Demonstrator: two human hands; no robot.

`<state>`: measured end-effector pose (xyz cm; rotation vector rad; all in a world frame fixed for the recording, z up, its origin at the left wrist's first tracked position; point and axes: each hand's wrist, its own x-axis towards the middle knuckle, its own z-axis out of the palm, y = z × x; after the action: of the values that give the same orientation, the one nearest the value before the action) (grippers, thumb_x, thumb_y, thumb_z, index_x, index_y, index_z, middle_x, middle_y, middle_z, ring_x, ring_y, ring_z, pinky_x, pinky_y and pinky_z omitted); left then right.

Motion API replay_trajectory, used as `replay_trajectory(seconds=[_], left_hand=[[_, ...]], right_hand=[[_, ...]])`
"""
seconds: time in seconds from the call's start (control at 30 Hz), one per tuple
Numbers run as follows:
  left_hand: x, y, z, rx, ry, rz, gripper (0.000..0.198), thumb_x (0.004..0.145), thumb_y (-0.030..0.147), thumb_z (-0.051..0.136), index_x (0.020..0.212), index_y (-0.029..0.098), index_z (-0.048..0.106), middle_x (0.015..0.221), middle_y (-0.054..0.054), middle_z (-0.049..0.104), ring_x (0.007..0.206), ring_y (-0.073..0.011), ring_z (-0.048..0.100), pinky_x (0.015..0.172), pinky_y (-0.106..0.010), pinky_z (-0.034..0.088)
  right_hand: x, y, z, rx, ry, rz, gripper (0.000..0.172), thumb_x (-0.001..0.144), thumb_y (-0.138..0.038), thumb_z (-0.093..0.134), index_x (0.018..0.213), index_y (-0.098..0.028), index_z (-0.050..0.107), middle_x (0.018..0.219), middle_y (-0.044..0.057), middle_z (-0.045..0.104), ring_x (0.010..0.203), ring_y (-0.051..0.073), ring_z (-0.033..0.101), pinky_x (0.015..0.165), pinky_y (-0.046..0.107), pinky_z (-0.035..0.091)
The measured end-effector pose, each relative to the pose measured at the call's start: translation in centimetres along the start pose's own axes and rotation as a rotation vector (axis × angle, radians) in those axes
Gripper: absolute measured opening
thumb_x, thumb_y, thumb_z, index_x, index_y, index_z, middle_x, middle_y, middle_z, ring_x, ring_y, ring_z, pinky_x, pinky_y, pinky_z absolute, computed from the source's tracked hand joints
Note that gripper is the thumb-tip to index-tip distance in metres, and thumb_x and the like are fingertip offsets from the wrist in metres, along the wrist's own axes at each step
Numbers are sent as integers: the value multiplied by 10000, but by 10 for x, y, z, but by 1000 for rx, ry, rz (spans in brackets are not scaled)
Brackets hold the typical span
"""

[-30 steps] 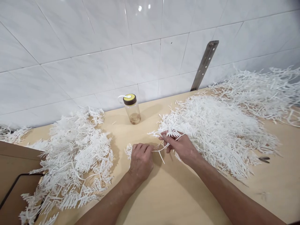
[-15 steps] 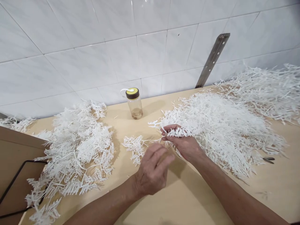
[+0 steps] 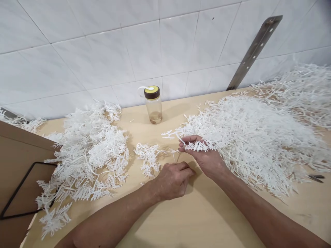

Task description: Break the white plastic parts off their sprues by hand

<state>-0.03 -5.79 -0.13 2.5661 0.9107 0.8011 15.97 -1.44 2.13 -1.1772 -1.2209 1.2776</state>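
Moved since a second ago: the left hand (image 3: 176,181) has come off the loose cluster (image 3: 148,156), shifting right and nearer the person; the whole view has shifted too.
Tiled wall (image 3: 103,58): pale grey, across the back.
Desk (image 3: 201,220): light wood, far edge along the wall.
Large pile (image 3: 253,137): white branching sprigs, heaped wide on the right side; a back pile (image 3: 307,93) lies behind it.
Second pile (image 3: 100,151): similar white sprigs, on the left side.
Cardboard box (image 3: 28,155): brown, partly out of view beside the second pile.
Metal strip (image 3: 254,53): perforated, slanting up against the wall.
Right hand (image 3: 208,160): thumb and fingers pinching a held sprig (image 3: 197,147).
Left hand: fingers curled, low over the desk; whether anything is in them, I cannot tell.
Bottle (image 3: 154,108): clear, upright, yellow-and-dark lid, a little brownish content.
Loose cluster: white, on the desk between second pile and right hand.
Held sprig: at the large pile's left edge, branches poking leftward and across the fingers.
Dark tips (image 3: 317,178): at the large pile's right edge.
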Motion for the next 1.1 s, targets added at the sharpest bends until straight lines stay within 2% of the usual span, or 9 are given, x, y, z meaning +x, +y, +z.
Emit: replay_trajectory(seconds=[0.13,0.3,0.37,0.5,0.6,0.7,0.8,0.97,1.1], left_hand=[[0,1,0,-118,69,-36,277,815,48,482,971,166,677,884,-53,693,708,-144,644,603,-250,511],[4,5,-5,-194,423,-166,251,884,76,503,1062,186,643,906,-64,668,710,-134,610,631,-258,506],[6,3,-6,-189,500,-251,231,900,112,531,1097,193,620,946,-64,656,740,-134,609,659,-263,517],[9,-4,-7,-174,522,-308,220,917,170,567,1132,184,608,1037,-82,630,839,-146,625,702,-266,545],[11,-6,-9,-114,535,-292,244,928,188,568,1168,185,615,1099,-104,624,971,-182,619,792,-310,558],[12,-7,-11,-39,542,-266,255,936,196,568,1183,188,633,1130,-112,628,1093,-216,586,943,-390,526],[12,-11,-10,-15,546,-261,246,943,206,566,1173,189,652,1122,-107,644,1093,-220,592,963,-409,521],[11,-14,-8,-70,504,-264,261,954,217,559,1194,199,660,1159,-101,661,1113,-210,607,987,-407,521],[11,-14,-7,-91,499,-276,250,956,221,557,1175,209,678,1139,-96,675,1097,-204,617,982,-399,526]], right_hand=[[-1,-3,3,28,32,-89,331,681,-310,815,963,-200,678,905,43,729,943,241,704,880,407,583],[-2,-2,5,-28,-41,-81,303,700,-245,726,991,-190,662,930,55,738,893,229,708,827,378,579],[-2,-1,6,-100,-22,-89,261,703,-226,682,963,-202,679,934,37,744,903,226,702,809,354,573],[-1,2,8,-276,-8,12,111,753,-253,631,802,-188,706,722,27,727,750,233,697,648,311,535],[-1,7,11,-345,-77,-11,268,844,-348,573,665,-180,681,666,47,708,699,232,685,614,305,502],[-3,13,15,-390,-99,-178,284,909,-339,504,774,-189,705,780,44,733,757,212,680,685,303,504],[-5,18,18,-486,-134,-277,271,931,-270,453,863,-188,702,820,51,731,757,200,662,709,304,489],[-5,23,18,-623,-135,-276,265,922,-213,434,920,-176,696,802,65,724,697,197,641,677,301,466],[-5,27,17,-726,-143,-266,273,924,-225,444,1009,-210,704,869,62,740,760,202,664,719,303,479]])
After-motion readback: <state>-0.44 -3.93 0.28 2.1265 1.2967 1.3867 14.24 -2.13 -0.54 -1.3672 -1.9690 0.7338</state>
